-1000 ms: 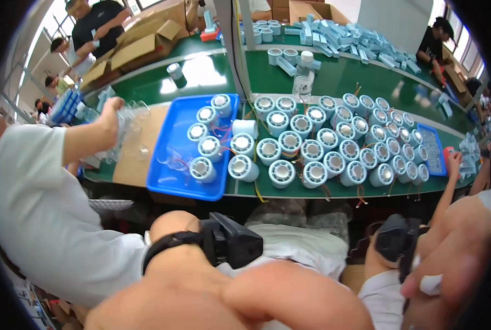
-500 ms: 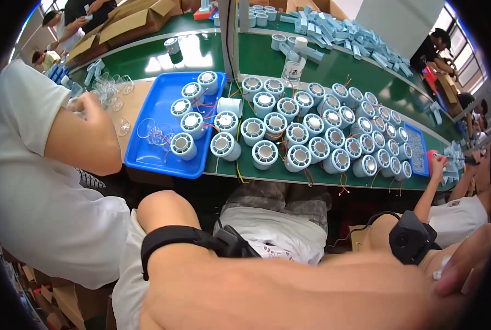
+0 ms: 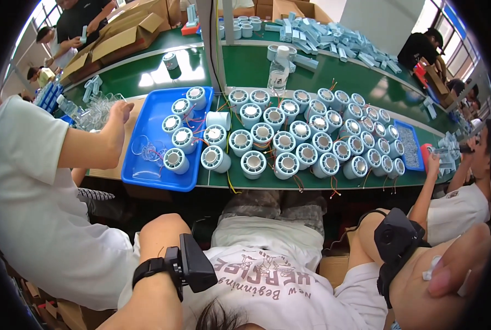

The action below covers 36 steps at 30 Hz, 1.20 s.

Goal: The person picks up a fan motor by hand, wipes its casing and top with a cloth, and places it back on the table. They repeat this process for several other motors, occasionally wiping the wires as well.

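Sitting at a green tabletop (image 3: pixel 229 71), person's both arms pulled back near the torso, well apart from the parts. Right hand (image 3: pixel 454 264) at lower right edge, fingers curled, a small white piece (image 3: pixel 430 270) just beside them; can't tell whether the grip is actually on it. Left hand out of frame, only the forearm with black wrist device (image 3: pixel 187 267) shows, so grip not visible. Rows of pale blue cylindrical units (image 3: pixel 306 132) with wires stand on the tabletop ahead, some inside a blue tray (image 3: pixel 146 179) at left. Co-worker's arm (image 3: pixel 99 143) reaches over clear plastic pieces (image 3: pixel 94 110) beside the tray. Clear bottle (image 3: pixel 279 74) upright behind the units.
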Motion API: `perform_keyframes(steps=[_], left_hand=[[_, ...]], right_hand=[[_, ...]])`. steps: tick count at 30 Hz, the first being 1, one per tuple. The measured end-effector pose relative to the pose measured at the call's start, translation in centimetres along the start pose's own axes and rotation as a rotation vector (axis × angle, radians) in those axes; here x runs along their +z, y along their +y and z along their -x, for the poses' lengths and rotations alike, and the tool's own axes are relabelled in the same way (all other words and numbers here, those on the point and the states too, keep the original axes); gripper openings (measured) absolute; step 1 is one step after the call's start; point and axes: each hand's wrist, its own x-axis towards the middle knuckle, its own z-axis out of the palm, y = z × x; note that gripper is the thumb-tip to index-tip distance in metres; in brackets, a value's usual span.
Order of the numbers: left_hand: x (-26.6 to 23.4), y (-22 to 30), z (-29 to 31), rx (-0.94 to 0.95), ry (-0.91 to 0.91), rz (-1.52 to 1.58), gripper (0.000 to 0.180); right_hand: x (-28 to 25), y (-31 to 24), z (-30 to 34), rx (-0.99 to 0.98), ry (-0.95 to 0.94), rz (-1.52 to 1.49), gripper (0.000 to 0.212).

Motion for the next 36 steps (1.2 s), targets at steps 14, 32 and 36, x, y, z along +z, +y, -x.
perform_keyframes(steps=[14,32,36], left_hand=[[-6.3,-0.6,6.4,-0.69,0.345,-0.097,0.046],[-12.9,3.2,12.7,-1.374,0.196,-0.297,0.028],[-13.1,2.1,15.5,-1.519,0.188,0.015,0.026]], right_hand=[[6.3,0.9,-3.7,-0.076,0.252,-0.372,0.016],[16.5,16.9,-26.5,0.113,-0.309,-0.009,0.032],[21.2,22.6,-33.6,0.145,-0.452,-0.001,0.036]])
